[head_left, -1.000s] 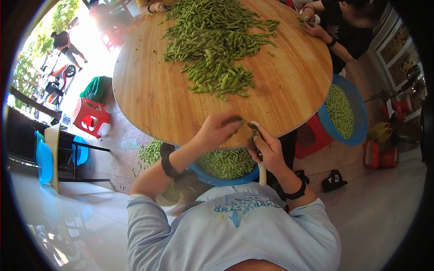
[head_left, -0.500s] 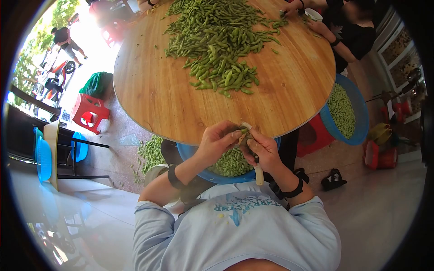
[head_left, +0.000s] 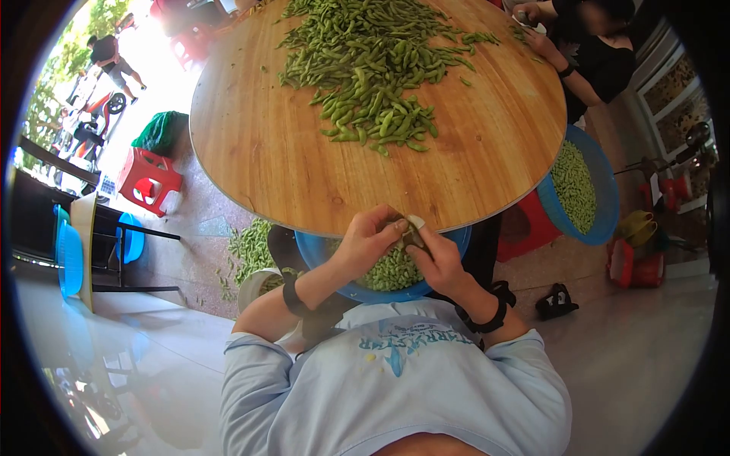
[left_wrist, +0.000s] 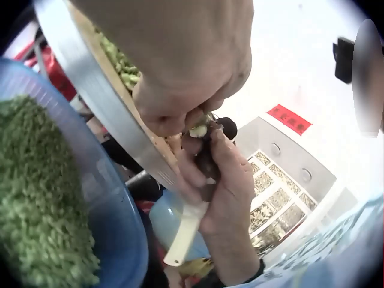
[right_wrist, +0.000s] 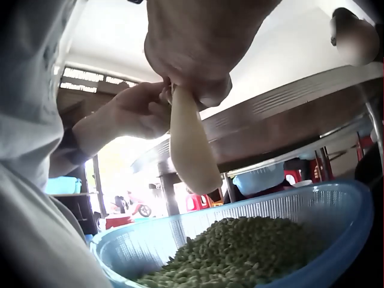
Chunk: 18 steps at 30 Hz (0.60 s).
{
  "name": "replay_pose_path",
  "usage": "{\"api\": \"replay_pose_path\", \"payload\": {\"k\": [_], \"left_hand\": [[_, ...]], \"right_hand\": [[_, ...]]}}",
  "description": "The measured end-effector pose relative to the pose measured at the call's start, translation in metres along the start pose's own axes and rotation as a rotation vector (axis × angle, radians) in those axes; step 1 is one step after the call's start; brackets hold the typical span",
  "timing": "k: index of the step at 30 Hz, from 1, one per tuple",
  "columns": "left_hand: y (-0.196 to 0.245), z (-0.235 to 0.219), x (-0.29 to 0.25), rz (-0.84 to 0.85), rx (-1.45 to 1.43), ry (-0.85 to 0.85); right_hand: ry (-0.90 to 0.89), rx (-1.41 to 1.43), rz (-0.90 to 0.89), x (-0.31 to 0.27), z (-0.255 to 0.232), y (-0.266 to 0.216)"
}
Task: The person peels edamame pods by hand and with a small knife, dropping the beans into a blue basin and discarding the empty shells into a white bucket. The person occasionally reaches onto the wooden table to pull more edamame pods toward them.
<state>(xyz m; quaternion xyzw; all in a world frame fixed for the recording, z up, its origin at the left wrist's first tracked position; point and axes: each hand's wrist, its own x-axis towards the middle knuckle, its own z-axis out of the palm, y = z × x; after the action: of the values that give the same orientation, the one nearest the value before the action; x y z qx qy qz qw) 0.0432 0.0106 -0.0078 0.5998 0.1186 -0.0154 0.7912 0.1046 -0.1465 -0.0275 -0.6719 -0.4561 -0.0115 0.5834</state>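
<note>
Close together near the table's front edge, my left hand (head_left: 365, 243) and right hand (head_left: 439, 262) meet at the fingertips. Between them, the left wrist view shows a small pale-green bean or pod piece (left_wrist: 199, 129), pinched by the left fingers. My right hand (left_wrist: 231, 180) grips a tool with a cream handle (left_wrist: 185, 237); the same handle (right_wrist: 192, 147) hangs down in the right wrist view. The tool's working end is hidden. Below the hands, a blue basket (head_left: 304, 247) holds shelled green beans (head_left: 391, 270). A heap of green pods (head_left: 372, 68) lies on the round wooden table (head_left: 258, 159).
Another blue basket (head_left: 604, 186) of beans stands right of the table, by a red stool (head_left: 526, 228). A second person's hand (head_left: 541, 45) is at the far right edge. Pods (head_left: 251, 254) lie on the floor at left, near a red stool (head_left: 148, 182).
My hands have moved from slightly apart to touching. The right hand has turned, and the cream handle no longer shows in the head view. The other person's hands have shifted.
</note>
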Motion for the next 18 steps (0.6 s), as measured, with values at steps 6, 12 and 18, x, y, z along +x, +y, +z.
{"api": "replay_pose_path", "payload": {"k": [6,12,18], "left_hand": [[0.006,0.008,-0.012,0.031,-0.065,-0.006],[-0.001,0.000,-0.013,0.178,-0.259,-0.133],[-0.009,-0.009,-0.006,0.292,-0.059,-0.113]], "right_hand": [[0.007,0.760,0.723,0.009,-0.014,-0.005],[0.004,1.306,0.988,0.013,-0.020,-0.005],[-0.096,1.301,0.993,0.012,-0.017,-0.008]]}}
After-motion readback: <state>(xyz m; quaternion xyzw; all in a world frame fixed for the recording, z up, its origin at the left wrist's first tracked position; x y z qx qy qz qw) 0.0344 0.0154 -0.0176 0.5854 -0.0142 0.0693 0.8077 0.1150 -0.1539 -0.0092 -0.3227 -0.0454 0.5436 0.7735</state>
